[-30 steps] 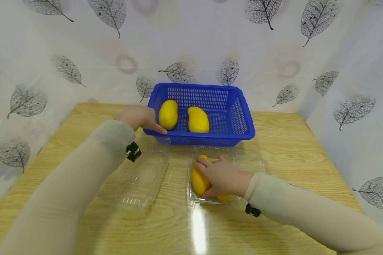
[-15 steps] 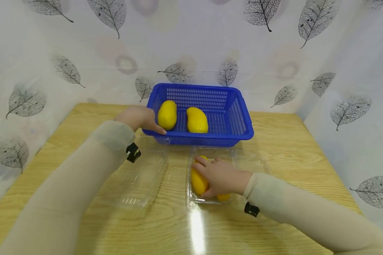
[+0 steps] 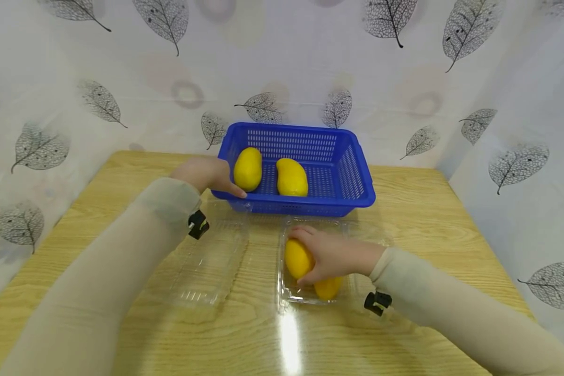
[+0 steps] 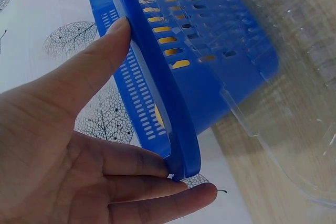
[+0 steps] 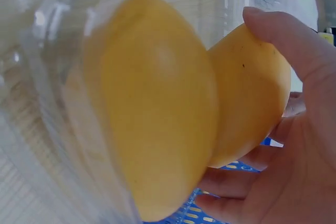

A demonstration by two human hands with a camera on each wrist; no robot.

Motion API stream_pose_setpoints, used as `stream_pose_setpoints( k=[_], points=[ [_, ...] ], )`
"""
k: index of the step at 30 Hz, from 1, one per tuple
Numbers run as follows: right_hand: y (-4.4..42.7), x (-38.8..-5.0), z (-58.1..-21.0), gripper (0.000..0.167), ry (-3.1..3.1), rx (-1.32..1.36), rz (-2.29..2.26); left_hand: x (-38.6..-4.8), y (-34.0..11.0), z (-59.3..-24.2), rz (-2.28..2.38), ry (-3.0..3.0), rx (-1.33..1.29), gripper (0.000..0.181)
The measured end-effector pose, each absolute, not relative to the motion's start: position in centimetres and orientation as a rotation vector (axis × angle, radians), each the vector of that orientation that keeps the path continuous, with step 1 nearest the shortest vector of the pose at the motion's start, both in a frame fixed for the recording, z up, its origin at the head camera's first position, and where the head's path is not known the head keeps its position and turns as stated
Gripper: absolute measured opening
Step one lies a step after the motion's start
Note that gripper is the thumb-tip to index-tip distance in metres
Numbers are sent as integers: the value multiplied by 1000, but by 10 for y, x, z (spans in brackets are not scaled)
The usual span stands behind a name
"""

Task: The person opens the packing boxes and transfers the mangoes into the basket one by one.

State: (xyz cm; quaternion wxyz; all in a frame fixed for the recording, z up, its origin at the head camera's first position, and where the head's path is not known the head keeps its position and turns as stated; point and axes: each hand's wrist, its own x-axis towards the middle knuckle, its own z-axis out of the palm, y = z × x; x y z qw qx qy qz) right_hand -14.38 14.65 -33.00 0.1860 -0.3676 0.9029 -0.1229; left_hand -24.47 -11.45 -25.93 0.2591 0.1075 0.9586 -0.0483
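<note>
In the head view my right hand [image 3: 336, 255] grips a yellow mango [image 3: 298, 259] between thumb and fingers, inside a clear plastic clamshell box [image 3: 297, 298]. A second mango [image 3: 327, 288] lies beside it, partly under that hand. The right wrist view has the held mango [image 5: 249, 93] partly behind the other mango [image 5: 157, 108]. At the front left corner of a blue plastic basket [image 3: 310, 200], my left hand [image 3: 204, 175] holds the rim, its thumb [image 4: 102, 43] on the rim and its fingers at the corner. Two mangoes lie in the basket, a left one [image 3: 248, 169] and a right one [image 3: 292, 177].
Another clear plastic box [image 3: 207, 266] lies to the left on the wooden table [image 3: 244, 339], partly below my left forearm. The clamshell's clear lid [image 3: 368, 232] spreads right, under my right wrist. A leaf-print cloth [image 3: 301, 57] hangs behind the table.
My right hand has shifted slightly right and raised its mango at an angle, uncovering more of the mango beside it. The left hand stays at the basket's corner.
</note>
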Motion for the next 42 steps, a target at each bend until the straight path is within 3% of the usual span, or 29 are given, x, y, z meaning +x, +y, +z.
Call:
stream_pose_setpoints(
  k=[42],
  points=[
    [172, -133, -308, 90, 2622, -1053, -541, -244, -113, -260, -130, 2600, 267, 79]
  ],
)
